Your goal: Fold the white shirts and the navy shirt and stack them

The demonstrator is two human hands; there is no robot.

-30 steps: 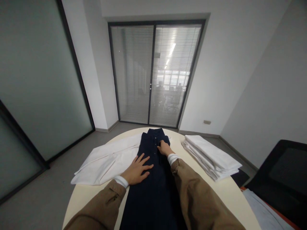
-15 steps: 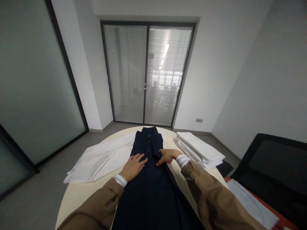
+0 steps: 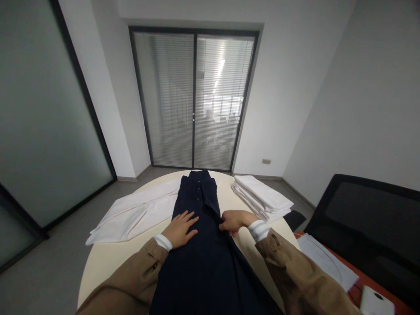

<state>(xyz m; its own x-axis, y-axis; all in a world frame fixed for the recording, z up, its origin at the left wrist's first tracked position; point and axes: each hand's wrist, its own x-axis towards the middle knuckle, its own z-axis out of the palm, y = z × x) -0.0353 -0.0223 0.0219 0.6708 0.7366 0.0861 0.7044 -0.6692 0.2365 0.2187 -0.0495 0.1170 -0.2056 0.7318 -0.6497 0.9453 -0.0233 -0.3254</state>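
A dark navy button-front shirt (image 3: 200, 262) lies lengthwise on the round cream table, its collar at the far edge and its lower part running toward me. My left hand (image 3: 181, 228) rests flat on the cloth near its left side, fingers spread. At the right edge of the shirt, my right hand (image 3: 233, 221) pinches the fabric between thumb and fingers, lifting a fold there. Small buttons show on the placket below the collar. To the left lies a flat white cloth garment (image 3: 138, 212); a stack of folded white cloth (image 3: 262, 197) sits to the right.
The round table (image 3: 95, 273) fills the lower middle. A black mesh chair (image 3: 367, 227) stands at the right, with a pale flat packet (image 3: 328, 260) and a white phone-like object (image 3: 376, 302) on an orange surface. Glass doors with blinds (image 3: 193, 98) are beyond the table.
My right hand has drawn the shirt's right edge outward and slightly toward me, opening a longer fold. My left hand stays pressed on the cloth. The view has shifted somewhat to the right.
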